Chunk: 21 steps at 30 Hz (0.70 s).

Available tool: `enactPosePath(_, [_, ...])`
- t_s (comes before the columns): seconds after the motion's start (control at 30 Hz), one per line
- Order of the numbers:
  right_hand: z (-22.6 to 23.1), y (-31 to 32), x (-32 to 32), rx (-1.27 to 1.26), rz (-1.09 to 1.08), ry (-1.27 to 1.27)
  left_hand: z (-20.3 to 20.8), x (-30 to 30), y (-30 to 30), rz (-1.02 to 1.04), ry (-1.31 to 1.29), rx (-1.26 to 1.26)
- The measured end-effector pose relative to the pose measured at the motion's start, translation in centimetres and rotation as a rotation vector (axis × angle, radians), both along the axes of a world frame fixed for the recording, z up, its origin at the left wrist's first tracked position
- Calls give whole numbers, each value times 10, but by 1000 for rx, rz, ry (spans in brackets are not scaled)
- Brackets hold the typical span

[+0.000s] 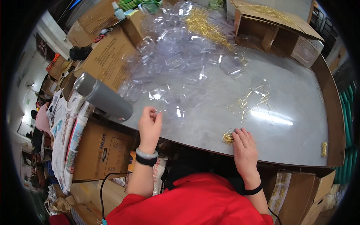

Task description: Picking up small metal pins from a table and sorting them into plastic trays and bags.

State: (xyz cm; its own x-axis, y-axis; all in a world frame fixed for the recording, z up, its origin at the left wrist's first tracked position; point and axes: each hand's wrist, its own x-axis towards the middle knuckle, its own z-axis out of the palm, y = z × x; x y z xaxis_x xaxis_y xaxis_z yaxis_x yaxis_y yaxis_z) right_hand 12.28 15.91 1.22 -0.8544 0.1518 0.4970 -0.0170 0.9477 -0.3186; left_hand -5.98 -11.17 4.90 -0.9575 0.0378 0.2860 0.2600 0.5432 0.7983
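Observation:
My left hand [150,129] is raised over the near left edge of the grey table [204,129]. Its fingers are curled in, the thumb close to the index finger; whatever lies between them is too hard to make out. A clear plastic box [176,112] lies just beyond and right of it. Palm down near the front edge, my right hand [245,150] rests with its fingers stretched out. Its fingertips lie beside a small bunch of gold wire pieces [227,137]. Farther back, loose bent gold wires [258,95] are scattered.
Clear plastic boxes [168,48] pile up at the back, topped by a heap of gold wires [206,26]. A grey flask [105,97] lies tilted at the left edge. A cardboard box [277,28] stands back right. Another gold bunch [324,149] lies far right.

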Motion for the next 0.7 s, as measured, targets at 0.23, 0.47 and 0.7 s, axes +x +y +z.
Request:
enactPosePath(0.23, [0, 2, 1, -21, 34, -4, -20, 98, 11, -636, -844, 649])
enactPosePath(0.47, [12, -6, 0, -118, 25, -133, -83, 109, 18, -567, -1199, 408])
enactPosePath(0.7, [8, -10, 2, -62, 80, -116, -89, 113, 46, -564, -1477, 976])
